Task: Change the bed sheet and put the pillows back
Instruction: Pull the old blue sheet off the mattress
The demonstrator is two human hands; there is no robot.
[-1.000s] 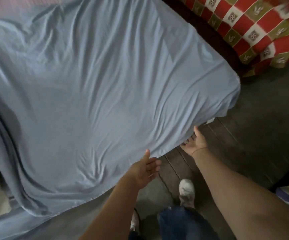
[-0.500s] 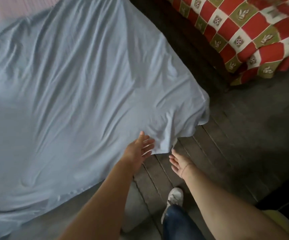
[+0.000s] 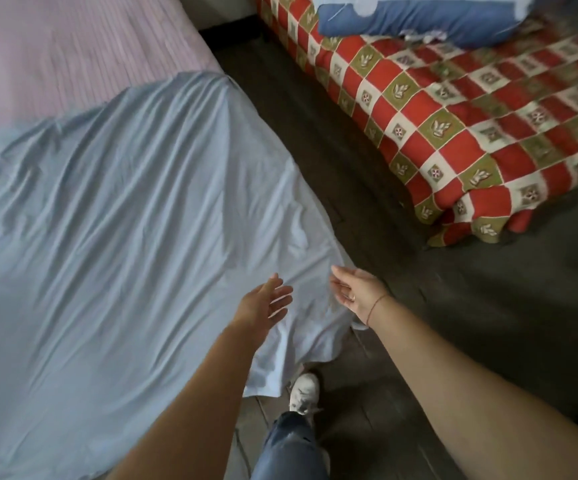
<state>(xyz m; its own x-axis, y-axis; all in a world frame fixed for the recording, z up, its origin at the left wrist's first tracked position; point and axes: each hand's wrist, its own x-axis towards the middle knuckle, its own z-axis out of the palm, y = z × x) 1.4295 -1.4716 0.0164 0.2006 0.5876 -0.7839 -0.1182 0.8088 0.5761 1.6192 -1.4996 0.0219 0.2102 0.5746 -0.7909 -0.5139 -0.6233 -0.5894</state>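
Observation:
A wrinkled light blue bed sheet (image 3: 114, 237) covers most of the bed, its near corner hanging down to the floor. Beyond it the pink striped mattress (image 3: 72, 46) lies bare. My left hand (image 3: 263, 303) hovers over the sheet's near corner with its fingers spread, holding nothing. My right hand (image 3: 358, 292) is just to the right, above the sheet's hanging edge, palm turned inward and fingers apart, also holding nothing. A blue pillow (image 3: 419, 19) lies on the neighbouring bed at the top right.
A second bed with a red, green and white checked cover (image 3: 471, 126) stands to the right, across a narrow strip of dark plank floor (image 3: 349, 168). My white shoe (image 3: 303, 393) and jeans leg stand by the sheet's corner.
The view has swung up and right, showing the bare pink mattress and the blue pillow. Both hands have risen from under the sheet's edge to above its corner, and stay open.

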